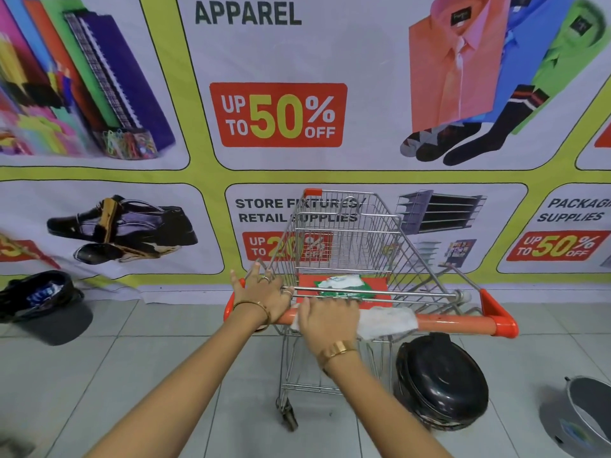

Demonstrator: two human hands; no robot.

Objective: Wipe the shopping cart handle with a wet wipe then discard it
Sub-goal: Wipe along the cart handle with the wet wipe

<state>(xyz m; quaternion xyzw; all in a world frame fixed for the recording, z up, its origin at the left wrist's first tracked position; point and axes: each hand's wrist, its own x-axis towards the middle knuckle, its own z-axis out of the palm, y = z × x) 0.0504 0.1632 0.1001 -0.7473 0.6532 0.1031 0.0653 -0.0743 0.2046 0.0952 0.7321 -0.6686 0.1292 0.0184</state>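
Observation:
A wire shopping cart (344, 233) stands in front of me, its orange handle (453, 323) running left to right. My right hand (327, 317) presses a white wet wipe (386, 320) flat on the handle's left-middle part; the wipe sticks out to the right of my fingers. Near the handle's left end, my left hand (264, 292) rests with fingers spread, touching the cart's wire frame. A green and white wipes pack (344, 285) lies on the red child seat flap behind the handle.
A black lidded bin (441, 381) stands on the tiled floor right of the cart, below the handle. Another bin with a black bag (46, 305) is at far left, a grey bucket (582, 418) at far right. A printed banner wall is behind.

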